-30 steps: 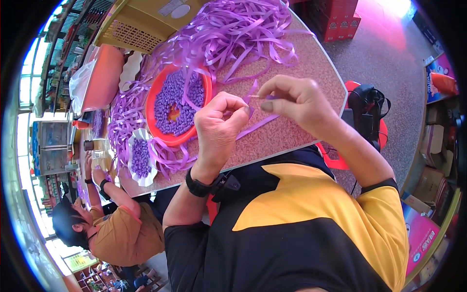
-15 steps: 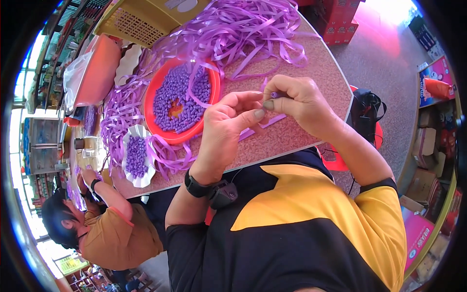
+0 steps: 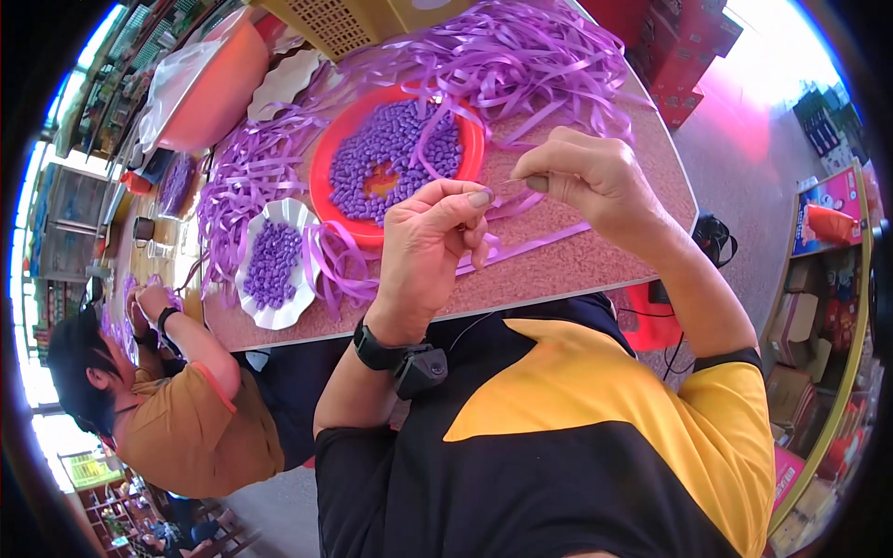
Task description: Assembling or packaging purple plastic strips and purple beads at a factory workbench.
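My left hand [image 3: 423, 246] is raised over the near edge of the table, with thumb and forefinger pinched together. A small bit of purple shows at its fingertips, apparently a bead, mostly covered. My right hand [image 3: 595, 181] is a little to the right and pinches a very thin, light strand, whose exact kind is too fine to tell. A narrow gap lies between the two hands. Just beyond the left hand is a red round tray [image 3: 321, 181] of purple beads [image 3: 372, 149]. A white scalloped dish [image 3: 279, 321] with more purple beads [image 3: 273, 265] stands left of it.
Loose purple ribbons [image 3: 530, 60] heap across the far side of the pink speckled table [image 3: 549, 270] and down its left. A yellow basket [image 3: 335, 28] and a pink basin [image 3: 209, 93] stand at the back. Another person [image 3: 186, 418] works at the left. A red stool [image 3: 651, 321] is at right.
My hands have drawn slightly apart. The purple bead seen at my right fingertips is gone from there, and a thin strand shows instead. The whole view has shifted a little.
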A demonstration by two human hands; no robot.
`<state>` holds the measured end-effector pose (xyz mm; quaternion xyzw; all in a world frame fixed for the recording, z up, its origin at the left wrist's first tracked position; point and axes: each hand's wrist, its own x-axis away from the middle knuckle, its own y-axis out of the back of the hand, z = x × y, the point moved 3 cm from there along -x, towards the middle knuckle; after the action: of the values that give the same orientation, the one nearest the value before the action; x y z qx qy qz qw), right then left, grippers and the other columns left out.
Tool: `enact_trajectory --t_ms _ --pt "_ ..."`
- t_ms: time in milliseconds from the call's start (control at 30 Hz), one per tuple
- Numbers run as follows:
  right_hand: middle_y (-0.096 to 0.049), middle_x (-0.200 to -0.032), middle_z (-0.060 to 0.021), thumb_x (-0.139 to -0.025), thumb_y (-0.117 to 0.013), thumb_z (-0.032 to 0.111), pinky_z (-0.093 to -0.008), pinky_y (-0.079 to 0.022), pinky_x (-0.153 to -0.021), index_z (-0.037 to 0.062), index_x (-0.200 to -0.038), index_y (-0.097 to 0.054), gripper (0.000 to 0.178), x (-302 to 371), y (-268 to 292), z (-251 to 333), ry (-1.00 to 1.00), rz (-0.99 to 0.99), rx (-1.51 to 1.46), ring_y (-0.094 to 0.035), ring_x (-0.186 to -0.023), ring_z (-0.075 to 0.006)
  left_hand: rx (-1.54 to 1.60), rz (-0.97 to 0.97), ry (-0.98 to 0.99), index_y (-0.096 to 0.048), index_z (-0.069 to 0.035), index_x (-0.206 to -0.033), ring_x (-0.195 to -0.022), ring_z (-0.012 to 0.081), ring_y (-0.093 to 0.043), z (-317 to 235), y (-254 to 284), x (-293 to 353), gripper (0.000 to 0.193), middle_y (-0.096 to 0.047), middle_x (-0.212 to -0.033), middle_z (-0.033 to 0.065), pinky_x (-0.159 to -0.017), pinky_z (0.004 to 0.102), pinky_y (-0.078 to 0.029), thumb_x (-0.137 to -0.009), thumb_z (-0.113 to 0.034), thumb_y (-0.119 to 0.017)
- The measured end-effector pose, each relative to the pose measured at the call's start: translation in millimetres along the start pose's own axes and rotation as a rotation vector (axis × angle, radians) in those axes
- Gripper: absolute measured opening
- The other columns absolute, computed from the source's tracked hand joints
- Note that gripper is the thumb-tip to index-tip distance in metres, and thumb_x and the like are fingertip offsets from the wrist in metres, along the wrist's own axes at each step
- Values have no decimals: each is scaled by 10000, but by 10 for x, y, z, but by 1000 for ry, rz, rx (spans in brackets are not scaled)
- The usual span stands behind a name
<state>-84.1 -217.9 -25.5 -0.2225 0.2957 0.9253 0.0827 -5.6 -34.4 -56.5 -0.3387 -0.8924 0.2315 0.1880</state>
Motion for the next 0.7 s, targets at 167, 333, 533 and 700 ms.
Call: enact_trajectory --t_ms 167,333,533,700 --pt "-625 -829 -60 -824 -680 -36 -295 -483 -682 28 -971 -698 161 -78 -121 109 59 62 93 -584 -752 -171 -4 7 -15 -636 38 -987 -607 116 -534 -26 88 62 120 -579 -750 51 -493 268 -440 -909 -52 -626" --pt "-523 -731 -44 -801 -696 -34 -323 -445 -625 74 -971 -719 202 -83 -194 152 71 49 167 -539 -698 -179 -51 1 -37 -648 33 -951 -595 109 -538 -29 123 81 100 -579 -704 48 -487 260 -434 -896 -49 -637" --pt "-518 -735 -46 -788 -702 -53 -319 -436 -600 73 -965 -721 218 -96 -198 163 118 41 172 -538 -685 -182 -56 -9 -54 -651 27 -952 -596 110 -546 -36 140 121 92 -588 -706 53 -481 258 -431 -895 -44 -637" --pt "-527 -743 -53 -772 -705 -36 -339 -444 -600 76 -945 -712 207 -73 -191 162 126 55 232 -556 -688 -206 -105 -21 -57 -658 18 -937 -573 86 -532 -27 152 130 85 -586 -697 28 -468 236 -412 -882 -46 -661"
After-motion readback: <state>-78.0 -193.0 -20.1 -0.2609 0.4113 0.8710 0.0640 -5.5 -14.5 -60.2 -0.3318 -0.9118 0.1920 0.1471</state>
